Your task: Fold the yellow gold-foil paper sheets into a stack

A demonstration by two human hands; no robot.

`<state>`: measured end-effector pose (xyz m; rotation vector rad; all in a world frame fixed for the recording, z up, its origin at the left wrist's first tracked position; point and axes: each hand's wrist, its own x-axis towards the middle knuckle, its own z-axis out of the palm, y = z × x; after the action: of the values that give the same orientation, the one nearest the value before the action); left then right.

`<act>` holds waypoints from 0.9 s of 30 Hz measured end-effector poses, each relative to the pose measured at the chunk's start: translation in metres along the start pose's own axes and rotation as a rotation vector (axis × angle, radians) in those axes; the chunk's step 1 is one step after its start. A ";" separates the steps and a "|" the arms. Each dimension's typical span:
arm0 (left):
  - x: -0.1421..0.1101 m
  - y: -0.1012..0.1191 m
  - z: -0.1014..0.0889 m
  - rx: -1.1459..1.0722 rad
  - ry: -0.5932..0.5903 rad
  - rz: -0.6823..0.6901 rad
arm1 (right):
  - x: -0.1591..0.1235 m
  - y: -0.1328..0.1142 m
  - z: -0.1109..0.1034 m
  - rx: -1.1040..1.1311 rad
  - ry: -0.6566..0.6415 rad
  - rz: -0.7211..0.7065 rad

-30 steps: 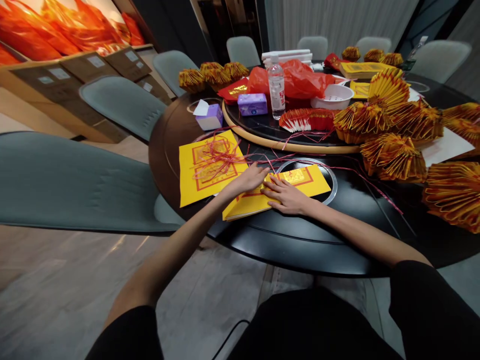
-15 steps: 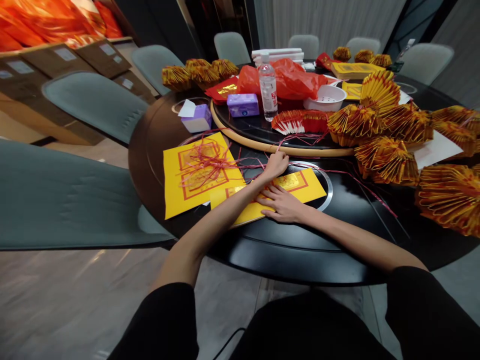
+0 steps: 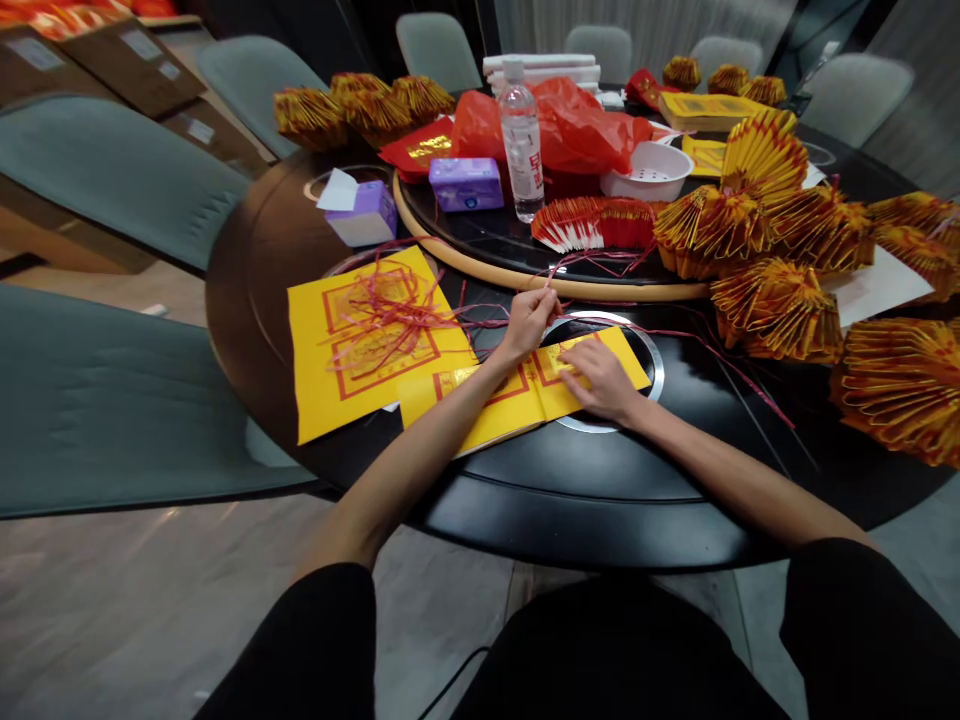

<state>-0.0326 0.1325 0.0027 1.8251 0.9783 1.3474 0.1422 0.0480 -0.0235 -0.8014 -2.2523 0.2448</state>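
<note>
My left hand (image 3: 531, 320) is closed in a pinch on a thin pink string (image 3: 550, 272), just short of the turntable edge. Under my left forearm and right hand lies a stack of yellow joss paper (image 3: 517, 412) with red frames and gold patches, creased across its middle. My right hand (image 3: 602, 380) rests on the right part of that stack, fingers apart and slightly bent, with nothing gripped. To the left, a tangle of pink strings (image 3: 390, 318) lies over another batch of yellow paper (image 3: 319, 405). One long strand runs right across the black tabletop.
A wooden-rimmed turntable (image 3: 480, 268) bears a water bottle (image 3: 521, 150), a purple tissue pack (image 3: 466, 185), a red plastic bag (image 3: 577, 125), a white basket (image 3: 649, 172) and red-edged folded papers (image 3: 596, 224). Several pleated gold paper pieces (image 3: 776, 310) crowd the right. Chairs (image 3: 112, 390) surround the table.
My right hand has lifted slightly and shifted right, its fingers less flat, uncovering the crease in the paper. My left hand keeps its pinch on the string. The view has turned a little.
</note>
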 end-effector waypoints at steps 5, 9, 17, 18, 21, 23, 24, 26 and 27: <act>-0.010 0.013 0.000 0.253 0.104 0.222 | -0.010 0.066 -0.041 -0.246 0.042 0.279; -0.019 0.019 -0.001 0.426 0.036 0.385 | -0.015 0.085 -0.048 -0.303 -0.128 0.291; -0.025 0.017 0.002 0.597 -0.098 0.499 | -0.012 0.089 -0.047 -0.164 -0.001 0.222; -0.025 0.017 0.002 0.589 -0.084 0.484 | -0.012 0.087 -0.047 -0.119 0.028 0.211; -0.025 0.018 0.002 0.562 -0.066 0.406 | -0.014 0.075 -0.046 0.019 0.067 0.215; -0.026 0.020 0.001 0.554 -0.078 0.323 | -0.020 0.062 -0.044 0.058 0.028 0.190; -0.027 0.021 0.001 0.550 -0.084 0.279 | -0.024 0.057 -0.044 0.053 -0.010 0.159; -0.027 0.023 0.000 0.533 -0.101 0.207 | -0.031 0.049 -0.046 0.011 -0.108 0.082; -0.026 0.024 0.000 0.520 -0.115 0.183 | -0.034 0.048 -0.048 -0.017 -0.159 0.052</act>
<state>-0.0331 0.0978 0.0104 2.4001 1.2030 1.1413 0.2167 0.0618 -0.0273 -0.8770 -2.3863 0.3241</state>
